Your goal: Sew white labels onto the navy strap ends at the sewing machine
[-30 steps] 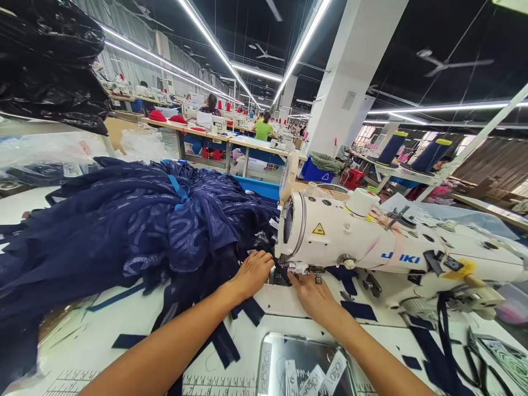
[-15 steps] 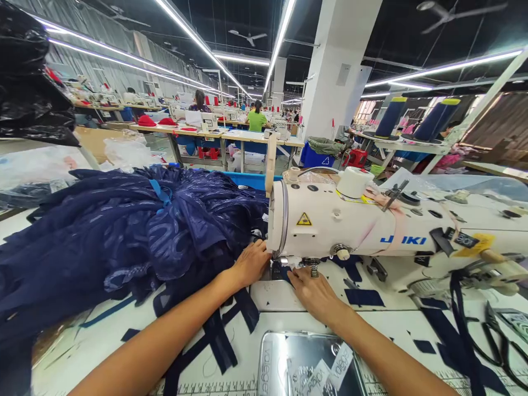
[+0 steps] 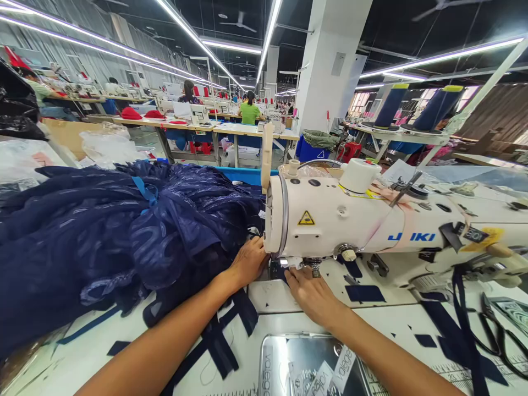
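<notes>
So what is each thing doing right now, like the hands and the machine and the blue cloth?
left hand: flat, pressing the dark cloth beside the needle
right hand: flat on the machine bed, fingers at the presser foot
sewing machine: upright, cloth under its foot
navy fabric pile: heaped and bunched, left of the machine
metal tray: lying flat, holding paper labels
thread cones: standing upright

Both forearms are showing bare from the bottom edge up to the wrists, with no sleeve, watch or bracelet on either. The left hand (image 3: 248,261), at about 11 o'clock from the right hand (image 3: 311,294), is wearing no glove or ring; neither is the right.
</notes>
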Motion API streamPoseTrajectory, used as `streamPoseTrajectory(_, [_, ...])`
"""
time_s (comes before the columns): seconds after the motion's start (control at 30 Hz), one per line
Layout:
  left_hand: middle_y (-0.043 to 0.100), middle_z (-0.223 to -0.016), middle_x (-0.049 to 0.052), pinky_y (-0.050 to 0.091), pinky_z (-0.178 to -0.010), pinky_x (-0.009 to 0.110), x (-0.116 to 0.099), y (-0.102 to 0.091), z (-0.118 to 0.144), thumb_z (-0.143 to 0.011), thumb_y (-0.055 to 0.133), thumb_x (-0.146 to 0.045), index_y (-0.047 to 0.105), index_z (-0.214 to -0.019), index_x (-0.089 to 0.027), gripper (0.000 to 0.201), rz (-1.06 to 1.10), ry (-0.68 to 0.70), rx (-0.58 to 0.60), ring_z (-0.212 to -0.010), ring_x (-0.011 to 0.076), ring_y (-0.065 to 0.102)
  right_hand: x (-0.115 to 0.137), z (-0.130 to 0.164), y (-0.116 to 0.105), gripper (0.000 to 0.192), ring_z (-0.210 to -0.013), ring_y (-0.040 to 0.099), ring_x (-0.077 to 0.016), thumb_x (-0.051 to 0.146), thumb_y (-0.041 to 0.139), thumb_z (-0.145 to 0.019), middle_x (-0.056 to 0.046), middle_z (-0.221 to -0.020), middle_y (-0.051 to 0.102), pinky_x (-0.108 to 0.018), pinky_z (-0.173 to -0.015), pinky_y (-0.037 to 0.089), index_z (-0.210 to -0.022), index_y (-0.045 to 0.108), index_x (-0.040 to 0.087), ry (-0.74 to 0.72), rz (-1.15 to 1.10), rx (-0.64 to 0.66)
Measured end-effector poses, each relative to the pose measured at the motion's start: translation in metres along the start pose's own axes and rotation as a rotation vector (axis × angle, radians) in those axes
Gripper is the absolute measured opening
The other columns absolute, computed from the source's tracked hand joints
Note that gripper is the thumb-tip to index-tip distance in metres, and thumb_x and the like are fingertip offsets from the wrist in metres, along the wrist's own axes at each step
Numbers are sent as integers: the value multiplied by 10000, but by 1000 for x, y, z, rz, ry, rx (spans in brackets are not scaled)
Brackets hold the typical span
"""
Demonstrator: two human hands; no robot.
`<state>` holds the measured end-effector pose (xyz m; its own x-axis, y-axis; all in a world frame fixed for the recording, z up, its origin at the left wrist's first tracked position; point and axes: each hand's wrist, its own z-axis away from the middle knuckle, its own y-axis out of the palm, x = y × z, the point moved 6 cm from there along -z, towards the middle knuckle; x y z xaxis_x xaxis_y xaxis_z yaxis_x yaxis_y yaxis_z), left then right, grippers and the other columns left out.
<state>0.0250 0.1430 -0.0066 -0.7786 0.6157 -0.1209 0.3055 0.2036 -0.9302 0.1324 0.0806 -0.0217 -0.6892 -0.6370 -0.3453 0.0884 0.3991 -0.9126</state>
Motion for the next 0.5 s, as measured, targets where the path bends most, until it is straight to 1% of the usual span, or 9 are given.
streamPoseTrajectory(0.13, [561, -949, 83, 439, -720, 318, 1, 1, 0, -723, 417, -42, 552, -928, -146, 266, 25, -2, -9, -887, 209, 508, 2, -2, -1, 338, -799, 570, -219, -46, 442, -684, -180, -923, 605, -307, -638, 466, -985, 572, 36, 24, -14, 20])
streamPoseTrajectory(0.3, [556, -956, 86, 435, -722, 312, 2, 3, -1, -734, 410, -48, 556, -913, -149, 252, 40, -4, -18, -886, 208, 509, 4, -3, 0, 277, -733, 560, -203, -29, 465, -698, -159, -887, 588, -309, -621, 461, -932, 584, 60, 61, -38, 38])
streamPoseTrajectory(0.5, [553, -896, 68, 434, -744, 309, 2, 3, -2, -738, 442, -74, 561, -861, -163, 193, 42, -27, -27, -870, 200, 517, 9, -6, 2, 288, -699, 555, -195, -47, 465, -678, -146, -838, 581, -330, -672, 459, -915, 593, 56, 91, -5, 43])
